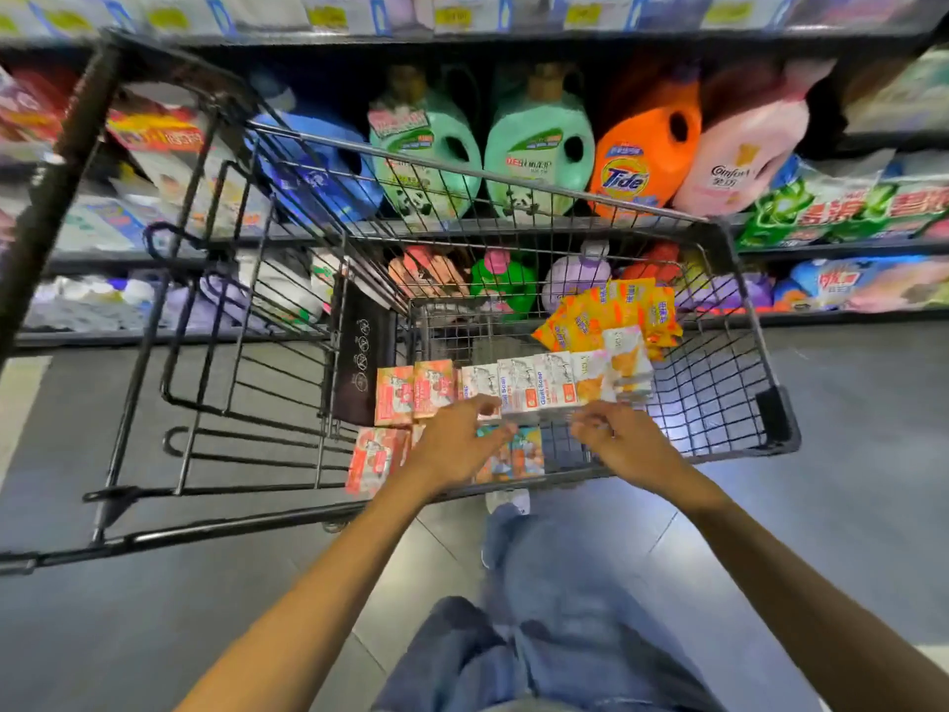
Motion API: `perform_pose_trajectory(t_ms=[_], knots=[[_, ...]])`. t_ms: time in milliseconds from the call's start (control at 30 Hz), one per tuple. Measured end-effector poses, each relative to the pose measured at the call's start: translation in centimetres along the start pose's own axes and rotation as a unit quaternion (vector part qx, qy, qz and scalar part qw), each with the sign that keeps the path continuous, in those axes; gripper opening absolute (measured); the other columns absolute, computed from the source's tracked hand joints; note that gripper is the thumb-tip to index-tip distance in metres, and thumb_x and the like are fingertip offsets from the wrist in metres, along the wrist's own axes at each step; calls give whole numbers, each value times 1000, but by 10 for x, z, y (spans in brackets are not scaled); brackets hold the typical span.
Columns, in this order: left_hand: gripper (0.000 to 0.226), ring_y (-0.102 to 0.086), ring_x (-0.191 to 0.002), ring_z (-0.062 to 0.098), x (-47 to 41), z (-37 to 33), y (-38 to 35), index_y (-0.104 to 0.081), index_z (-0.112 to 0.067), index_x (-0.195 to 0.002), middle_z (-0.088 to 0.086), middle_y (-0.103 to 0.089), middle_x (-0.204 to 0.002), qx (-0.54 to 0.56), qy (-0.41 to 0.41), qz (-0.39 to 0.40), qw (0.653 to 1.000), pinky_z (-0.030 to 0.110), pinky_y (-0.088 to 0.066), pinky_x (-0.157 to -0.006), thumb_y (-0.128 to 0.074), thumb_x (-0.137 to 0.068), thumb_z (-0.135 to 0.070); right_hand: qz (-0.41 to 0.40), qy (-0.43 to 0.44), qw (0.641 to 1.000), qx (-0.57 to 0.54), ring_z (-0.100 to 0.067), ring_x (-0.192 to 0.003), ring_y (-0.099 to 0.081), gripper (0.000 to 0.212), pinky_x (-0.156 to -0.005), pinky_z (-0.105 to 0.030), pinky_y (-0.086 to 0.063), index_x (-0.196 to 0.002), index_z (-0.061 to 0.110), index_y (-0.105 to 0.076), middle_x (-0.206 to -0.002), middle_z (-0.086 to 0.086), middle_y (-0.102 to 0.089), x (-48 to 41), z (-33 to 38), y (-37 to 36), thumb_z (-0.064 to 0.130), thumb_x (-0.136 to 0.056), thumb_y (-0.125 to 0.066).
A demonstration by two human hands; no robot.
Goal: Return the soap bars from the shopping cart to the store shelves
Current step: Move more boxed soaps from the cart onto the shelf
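The cart [775, 418] stands side-on before the shelves [513, 41], and all the soap lies on its floor at the near end. A row of white soap boxes [534, 388] stands upright across the middle of the cart floor, with two orange boxes [416, 393] touching the row's left end and pale orange-and-white packs [621, 367] at its right end. Nearer the cart's near wall lie another orange box [375, 457] and a teal box [524, 454]. Yellow packets [611, 310] are heaped at the cart's far right corner.

Both arms reach over the cart's near rim. The left hand [462, 444] is spread, its fingers [485, 403] stretched forward with the tips at the left part of the white row and the thumb over the teal box; it grips nothing. The right hand [626, 444] hovers just beside the white row's right part with its fingers [590, 418] bent. Blur hides whether they pinch anything.

Beyond the cart's far rail, the shelf holds two green jugs [426, 151], an orange jug [647, 151] and a pink jug [739, 146].
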State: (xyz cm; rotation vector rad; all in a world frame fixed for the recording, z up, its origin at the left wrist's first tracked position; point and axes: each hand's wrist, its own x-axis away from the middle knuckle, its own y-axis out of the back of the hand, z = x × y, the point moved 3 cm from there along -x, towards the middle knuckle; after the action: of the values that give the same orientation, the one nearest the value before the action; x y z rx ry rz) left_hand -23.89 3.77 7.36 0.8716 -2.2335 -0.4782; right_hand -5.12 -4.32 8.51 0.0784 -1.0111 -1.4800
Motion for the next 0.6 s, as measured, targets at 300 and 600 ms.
perform_pose_trajectory(t_ms=[300,600], knots=[[59,-38,-133,24,-88,41,-72,-36,-8,-141,10,-38,-146,103,247,135,954,24,-32,-97,-57,-92,-32,226,-133,964,54,-14,-56,-41,45,-47,-19,-26,-53,16,-39,-56,-1,-38,-122,-69,-53,29,-96,-50],[62,-45,-125,31,-124,80,-127,-39,9,-133,20,-46,-136,132,420,62,896,39,-38,-104,-62,-88,-28,231,-198,952,-31,-19,-74,-50,5,-76,-33,-47,-87,20,-54,-80,-6,-49,-170,-112,-116,20,-92,-57]])
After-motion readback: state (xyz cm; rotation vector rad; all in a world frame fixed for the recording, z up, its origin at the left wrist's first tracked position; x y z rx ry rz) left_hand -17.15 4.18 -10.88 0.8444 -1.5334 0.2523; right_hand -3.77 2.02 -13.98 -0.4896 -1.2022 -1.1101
